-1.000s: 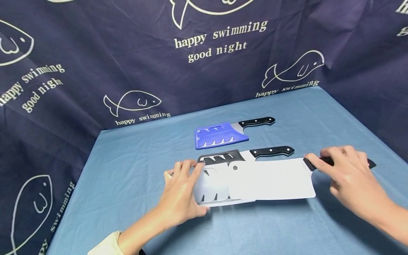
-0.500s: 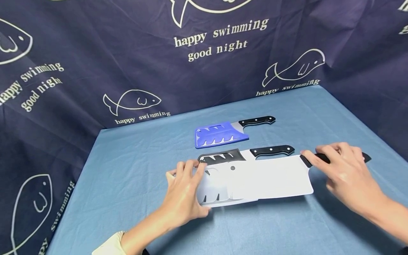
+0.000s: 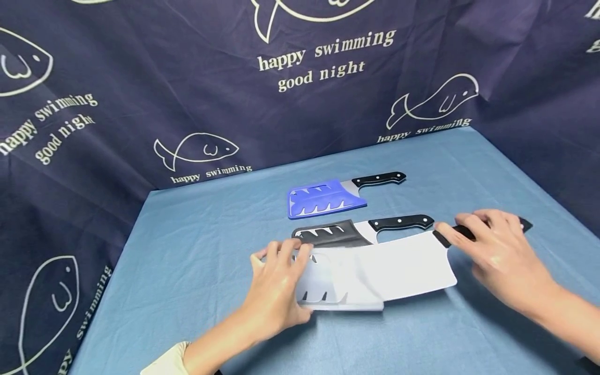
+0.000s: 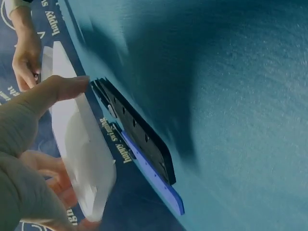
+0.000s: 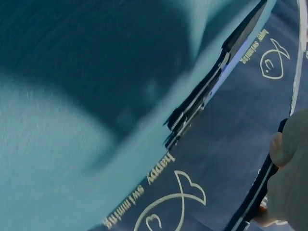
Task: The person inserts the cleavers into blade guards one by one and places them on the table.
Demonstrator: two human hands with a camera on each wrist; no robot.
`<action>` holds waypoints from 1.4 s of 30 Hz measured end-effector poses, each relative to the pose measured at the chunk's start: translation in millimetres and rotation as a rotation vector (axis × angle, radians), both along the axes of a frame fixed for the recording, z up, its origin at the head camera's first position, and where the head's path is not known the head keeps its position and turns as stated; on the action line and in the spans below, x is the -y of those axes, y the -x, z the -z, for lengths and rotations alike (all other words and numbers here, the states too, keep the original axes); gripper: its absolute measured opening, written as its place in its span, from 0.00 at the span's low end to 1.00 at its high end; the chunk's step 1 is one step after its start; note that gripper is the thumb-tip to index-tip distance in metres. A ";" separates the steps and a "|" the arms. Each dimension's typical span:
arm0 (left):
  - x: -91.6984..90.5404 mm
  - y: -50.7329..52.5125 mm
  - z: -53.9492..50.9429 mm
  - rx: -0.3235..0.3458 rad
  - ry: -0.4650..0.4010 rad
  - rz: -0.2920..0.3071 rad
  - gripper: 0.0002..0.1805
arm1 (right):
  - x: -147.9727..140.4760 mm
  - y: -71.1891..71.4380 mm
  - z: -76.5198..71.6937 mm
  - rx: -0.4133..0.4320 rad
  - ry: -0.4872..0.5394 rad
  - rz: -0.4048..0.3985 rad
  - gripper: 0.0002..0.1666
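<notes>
My left hand [image 3: 276, 291] grips a white translucent blade cover [image 3: 323, 284] by its left end, thumb at the lower edge and fingers at the upper. In the right part of the head view, my right hand [image 3: 501, 258] holds a cleaver by its black handle [image 5: 252, 202]. The cleaver's broad pale blade [image 3: 408, 265] lies partly inside the cover, its tip end showing through; the rest sticks out to the right. Cover and cleaver are raised above the cloth, as the left wrist view shows with the cover [image 4: 86, 154] apart from the table.
Just behind the cleaver lies a knife in a black cover [image 3: 344, 234], its black handle [image 3: 400, 222] pointing right. Farther back rests a smaller cleaver in a blue cover [image 3: 323, 200]. A blue cloth [image 3: 197, 250] covers the table, and a dark printed curtain [image 3: 211, 94] hangs behind.
My right hand has moved left, sliding the blade deeper into the white cover. My left hand and the cover have shifted slightly right. The covered knives have stayed in place.
</notes>
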State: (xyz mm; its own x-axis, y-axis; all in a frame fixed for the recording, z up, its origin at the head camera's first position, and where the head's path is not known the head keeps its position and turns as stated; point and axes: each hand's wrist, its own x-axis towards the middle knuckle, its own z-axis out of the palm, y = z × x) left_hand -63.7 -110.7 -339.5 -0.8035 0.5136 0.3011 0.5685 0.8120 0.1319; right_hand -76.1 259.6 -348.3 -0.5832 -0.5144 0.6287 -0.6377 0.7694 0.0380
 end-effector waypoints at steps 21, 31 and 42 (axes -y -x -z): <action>-40.3 -5.1 0.5 0.145 -0.011 -0.059 0.58 | 70.1 -15.5 5.7 0.145 -0.038 0.059 0.37; -40.5 -7.2 5.9 0.201 0.060 -0.053 0.57 | 69.1 -17.6 14.9 0.217 -0.061 0.056 0.38; -44.1 -16.8 20.3 0.338 0.091 -0.057 0.53 | 75.5 -27.4 25.8 0.396 -0.170 0.103 0.38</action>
State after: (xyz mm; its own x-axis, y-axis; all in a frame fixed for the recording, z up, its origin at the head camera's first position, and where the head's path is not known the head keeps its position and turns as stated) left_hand -46.9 -66.6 -359.9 -0.8780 0.4776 -0.0314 0.4586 0.8582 0.2307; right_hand -48.8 184.1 -374.2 -0.8159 -0.5174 0.2582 -0.5486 0.8338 -0.0625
